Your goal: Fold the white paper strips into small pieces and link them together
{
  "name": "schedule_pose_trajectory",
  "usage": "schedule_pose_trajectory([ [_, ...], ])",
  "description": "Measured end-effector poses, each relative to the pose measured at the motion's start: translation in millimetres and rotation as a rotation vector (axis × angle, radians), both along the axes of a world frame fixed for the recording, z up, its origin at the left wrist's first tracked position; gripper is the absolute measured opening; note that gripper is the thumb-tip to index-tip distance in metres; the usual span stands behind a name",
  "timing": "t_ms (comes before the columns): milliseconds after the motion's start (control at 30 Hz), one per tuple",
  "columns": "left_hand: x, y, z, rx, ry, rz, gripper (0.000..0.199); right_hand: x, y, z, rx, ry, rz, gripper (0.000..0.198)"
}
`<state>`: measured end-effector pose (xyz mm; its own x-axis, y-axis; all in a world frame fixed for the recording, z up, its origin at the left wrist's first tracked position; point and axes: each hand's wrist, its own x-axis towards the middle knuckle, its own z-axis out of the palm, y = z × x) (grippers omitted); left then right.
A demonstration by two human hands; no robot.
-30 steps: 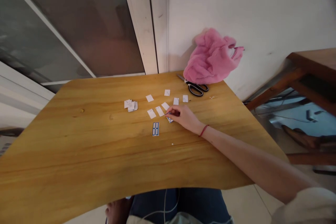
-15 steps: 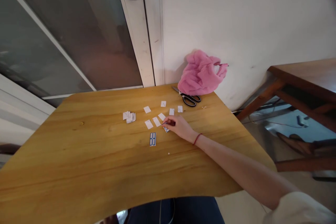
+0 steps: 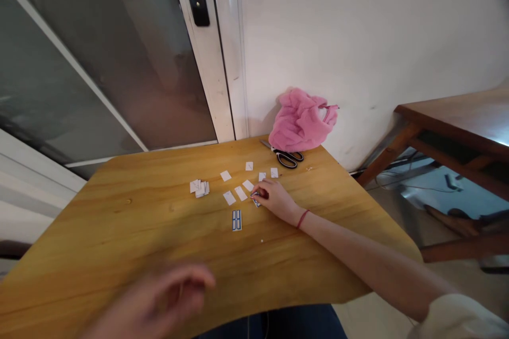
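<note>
My right hand (image 3: 274, 198) is closed in a pinch at the edge of a small blue-bordered label sheet (image 3: 256, 203), which the fingers partly cover. A second blue-bordered label sheet (image 3: 237, 220) lies flat, nearer to me. Small white paper pieces lie just beyond the fingers, among them one slip (image 3: 240, 194) and another slip (image 3: 229, 198). At the lower left my left hand (image 3: 170, 294) is over the table, blurred by motion. Its fingers look curved and apart, and I see nothing between them.
A loose pile of white paper pieces (image 3: 199, 188) lies left of the slips. Black-handled scissors (image 3: 288, 158) rest at the back by a pink plush cloth (image 3: 302, 122) against the wall. A tiny white scrap (image 3: 262, 241) lies on the wooden table (image 3: 318, 259).
My left hand has come into view from the lower left. My right hand keeps its pinch by the label sheet. The view has tilted up slightly.
</note>
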<state>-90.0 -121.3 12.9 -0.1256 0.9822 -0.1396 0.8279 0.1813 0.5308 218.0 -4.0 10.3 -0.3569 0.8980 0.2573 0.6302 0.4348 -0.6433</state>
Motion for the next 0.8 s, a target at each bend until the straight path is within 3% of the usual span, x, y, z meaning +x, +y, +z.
schedule_pose_trajectory([
  [67,19,36,31.7,-0.013,-0.131,-0.261,0.036,0,-1,1,0.007,-0.029,-0.003,0.006],
  [133,42,73,50.1,0.124,-0.206,-0.473,0.035,-1,-1,3,0.012,-0.046,-0.010,0.006],
  [267,72,130,44.9,0.385,0.087,-0.830,0.026,0,-2,3,0.038,-0.052,-0.017,0.007],
  [333,75,148,33.8,0.444,0.151,-0.839,0.026,1,-1,2,0.033,-0.022,-0.014,0.008],
  [467,74,166,22.0,0.412,-0.058,-0.635,0.027,3,0,1,0.024,0.050,-0.011,0.008],
  [533,75,166,20.4,0.332,-0.103,-0.628,0.026,4,0,1,0.025,0.059,-0.008,0.009],
  [667,75,154,16.7,0.285,0.007,-0.670,0.028,6,1,2,0.030,0.034,-0.003,0.009],
  [800,73,142,15.0,0.219,-0.031,-0.642,0.017,9,1,3,0.080,-0.062,0.017,0.012],
])
